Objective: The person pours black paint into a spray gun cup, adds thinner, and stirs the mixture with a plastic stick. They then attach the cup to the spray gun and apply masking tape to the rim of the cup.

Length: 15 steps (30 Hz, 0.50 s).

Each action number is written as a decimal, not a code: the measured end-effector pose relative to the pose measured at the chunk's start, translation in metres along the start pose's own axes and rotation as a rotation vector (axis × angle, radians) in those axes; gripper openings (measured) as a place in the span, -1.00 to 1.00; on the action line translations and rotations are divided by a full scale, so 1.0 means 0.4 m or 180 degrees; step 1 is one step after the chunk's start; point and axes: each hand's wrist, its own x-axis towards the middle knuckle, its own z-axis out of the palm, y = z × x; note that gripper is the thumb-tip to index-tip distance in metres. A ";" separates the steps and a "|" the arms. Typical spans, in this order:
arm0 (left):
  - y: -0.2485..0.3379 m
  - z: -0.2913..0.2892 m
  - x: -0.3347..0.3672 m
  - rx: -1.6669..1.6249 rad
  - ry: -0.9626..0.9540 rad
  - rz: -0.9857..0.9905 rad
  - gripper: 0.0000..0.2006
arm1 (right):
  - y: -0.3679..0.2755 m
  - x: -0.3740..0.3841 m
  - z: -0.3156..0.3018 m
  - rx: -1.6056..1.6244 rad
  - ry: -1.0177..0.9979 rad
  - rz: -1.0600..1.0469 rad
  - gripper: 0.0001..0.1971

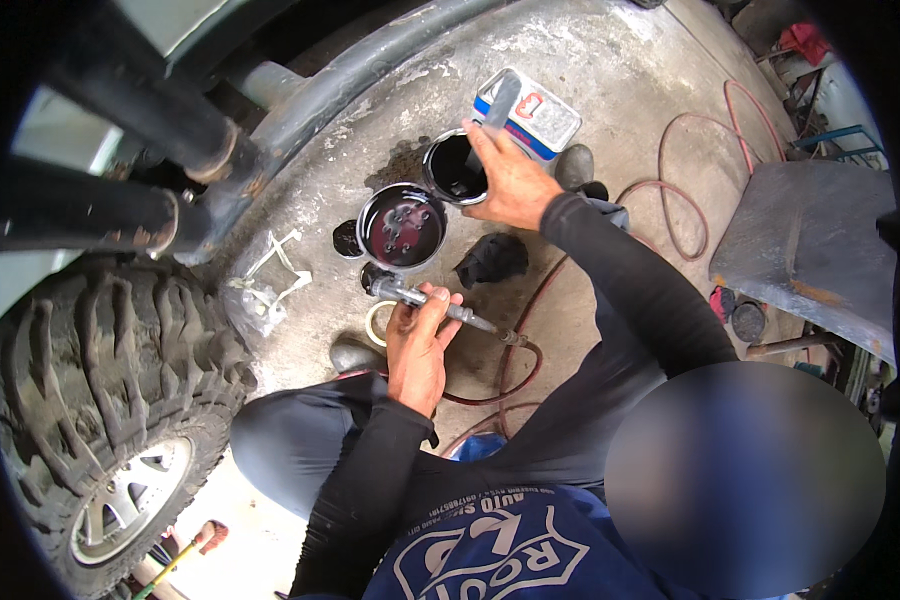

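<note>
My left hand (pixel 420 345) is closed round a slim silver air tool (pixel 406 293) whose rear end joins a dark red hose (pixel 526 350). My right hand (pixel 515 180) is closed on a flat grey stick (pixel 504 98) at the rim of a can of black liquid (pixel 444 172); the stick's lower end is partly hidden. Beside that can, nearer me, stands an open round container (pixel 364 235) with dark reddish liquid and small round parts or bubbles in it. A crumpled black cloth (pixel 492 260) lies on the concrete between my hands.
A white-lidded rectangular tin (pixel 548 118) lies beyond my right hand. Left are a large knobby tyre (pixel 100 370) and a vehicle's black tube bumper (pixel 300 125). A roll of tape (pixel 378 325) and clear plastic (pixel 255 305) lie nearby. A metal panel (pixel 810 250) stands at right.
</note>
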 end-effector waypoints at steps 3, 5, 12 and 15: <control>0.006 -0.004 -0.003 0.0052 0.0106 0.0031 -0.75 | 0.060 0.041 0.134 0.0290 -0.0182 0.0246 0.18; 0.012 -0.003 -0.004 0.0049 0.0157 0.0081 -0.76 | 0.084 0.070 0.228 0.0445 -0.0255 0.0399 0.20; 0.030 -0.009 -0.015 0.0176 0.0280 0.0173 -0.68 | 0.122 0.132 0.464 0.0811 -0.0368 0.0556 0.21; 0.030 -0.009 -0.005 0.0199 0.0311 0.0174 -0.65 | 0.147 0.156 0.486 0.0827 -0.0555 0.0408 0.25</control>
